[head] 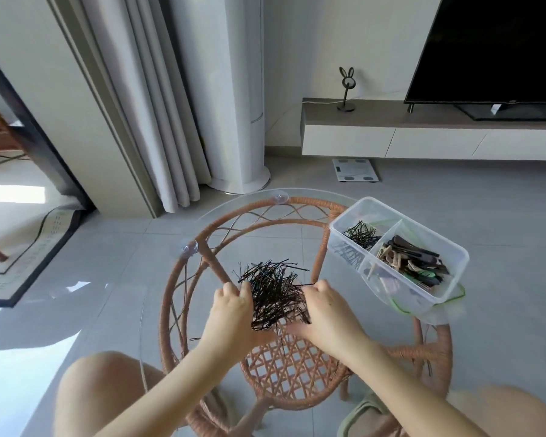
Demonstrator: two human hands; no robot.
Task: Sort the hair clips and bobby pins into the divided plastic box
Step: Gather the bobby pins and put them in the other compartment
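Head view looks down on the left hand [230, 305] and the right hand [328, 310], which flank a heap of bobby pins [273, 288], black and tangled; both hands have their fingers curled in against its sides, left on the left edge, right on the right edge, with the thumbs lying under its near end, so the heap is held between them while its far ends bristle out beyond the knuckles. To the right, near but apart from the hands, stands the divided plastic box [338, 244], clear-walled: its far-left compartment holds a small bunch of black pins [361, 233] and the compartment beside it holds dark and tan hair clips [413, 260]. Everything rests on a round glass tabletop [297, 241] over a woven rattan frame [297, 201]. Beyond lie a grey tiled floor, pale curtains [152, 105], a white tower unit [237, 89], a bathroom scale [355, 170], and a low white bench [391, 140] bearing a rabbit-eared stand [346, 86] and a dark television [492, 42]
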